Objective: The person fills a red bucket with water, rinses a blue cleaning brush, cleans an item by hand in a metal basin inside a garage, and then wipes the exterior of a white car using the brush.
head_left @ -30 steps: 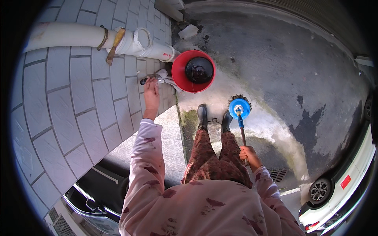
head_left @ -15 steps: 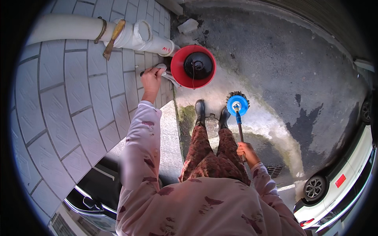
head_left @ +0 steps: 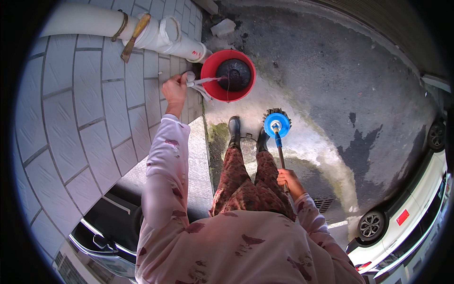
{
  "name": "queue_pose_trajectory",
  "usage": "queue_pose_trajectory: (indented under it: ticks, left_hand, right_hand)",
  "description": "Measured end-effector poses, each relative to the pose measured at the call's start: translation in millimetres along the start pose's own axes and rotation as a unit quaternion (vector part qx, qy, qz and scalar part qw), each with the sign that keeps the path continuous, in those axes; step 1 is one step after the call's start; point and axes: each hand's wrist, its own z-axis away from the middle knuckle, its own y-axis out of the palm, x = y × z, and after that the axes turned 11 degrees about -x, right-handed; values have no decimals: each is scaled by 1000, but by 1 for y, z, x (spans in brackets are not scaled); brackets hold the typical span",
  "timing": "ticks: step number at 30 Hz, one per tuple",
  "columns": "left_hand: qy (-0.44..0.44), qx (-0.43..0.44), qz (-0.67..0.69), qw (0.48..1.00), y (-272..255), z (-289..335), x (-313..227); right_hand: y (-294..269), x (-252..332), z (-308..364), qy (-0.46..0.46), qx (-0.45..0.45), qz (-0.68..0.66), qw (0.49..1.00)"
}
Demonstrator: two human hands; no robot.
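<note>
Red round plastic bucket [head_left: 209, 71] catching clear water [head_left: 208, 80]; left hand [head_left: 174, 89] at whitish wall fitting [head_left: 190, 76], fingers' hold unclear; right hand [head_left: 290, 181], fingers clenched round long-handled blue disc brush [head_left: 277, 125].

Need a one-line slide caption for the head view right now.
Water streams into a red bucket near the left hand, while the right hand grips the pole of a blue brush.

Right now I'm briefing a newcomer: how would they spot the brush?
Find the patterned trousers; just right of them is the right hand. From it a slim pole leads up to the brush, beside the dark boots. Its round blue disc, edged with dark bristles, sets it apart from those boots.
</note>
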Motion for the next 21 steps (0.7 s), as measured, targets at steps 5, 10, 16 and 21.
queue_pose_trajectory:
  ticks: [5, 10, 16, 21]
  left_hand:
    - [-5, 1, 5, 1000, -2, 1, 0]
    - [-16, -3, 7, 1000, -3, 3, 0]
    - [-37, 0, -14, 999, -1, 1, -2]
    - [-54, 1, -22, 998, -2, 0, -1]
  right_hand:
    - [-4, -2, 8, -19, 25, -14, 999]
    - [-3, 0, 15, -17, 8, -11, 1000]
    - [-12, -5, 18, -17, 4, 30, 999]
    - [1, 0, 45, -3, -26, 96, 995]
